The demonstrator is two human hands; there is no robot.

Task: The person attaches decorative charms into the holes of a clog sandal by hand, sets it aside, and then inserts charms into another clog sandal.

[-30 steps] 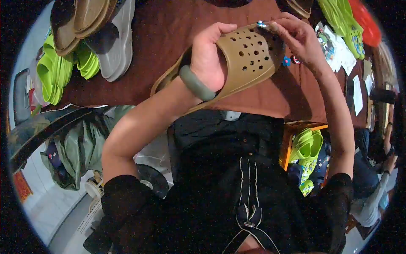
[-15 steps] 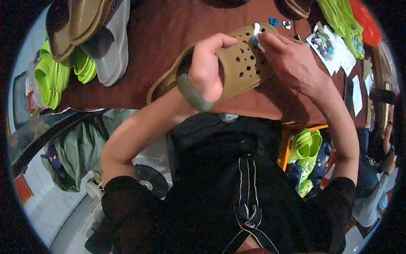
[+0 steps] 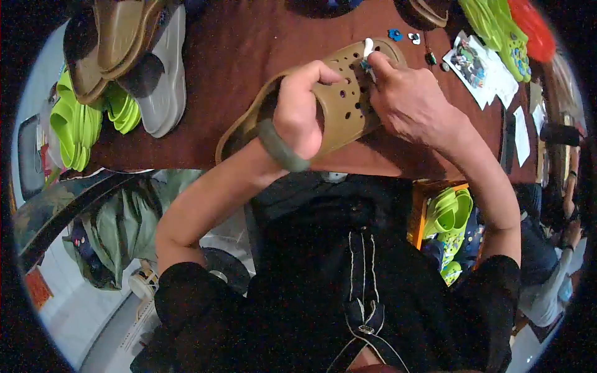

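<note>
A brown clog [image 3: 349,121] with round holes across its upper lies tilted over the table, toe pointing up and right. My left hand [image 3: 300,112], a green bangle at its wrist, reaches into the clog's opening. Its thumb presses on top of the upper, while the other fingers are hidden inside. My right hand [image 3: 410,102] is closed at the toe, fingertips on a small white-and-blue shoe charm [image 3: 368,47] at the holes. The hand covers part of that charm. Beyond the toe lie a blue flower charm [image 3: 395,35] and a white-and-black charm [image 3: 414,38].
Brown clogs [image 3: 124,37], a grey clog [image 3: 163,93] and lime-green clogs [image 3: 76,127] are stacked at left. On the right are a picture packet [image 3: 469,65], more lime-green clogs [image 3: 488,25] and a red item [image 3: 532,31]. An orange crate [image 3: 418,217] holds clogs below the table edge.
My right hand has turned slightly and its fingertips press closer over the charm, which remains at the toe. My left hand keeps its hold in the clog. The whole view has shifted a little.
</note>
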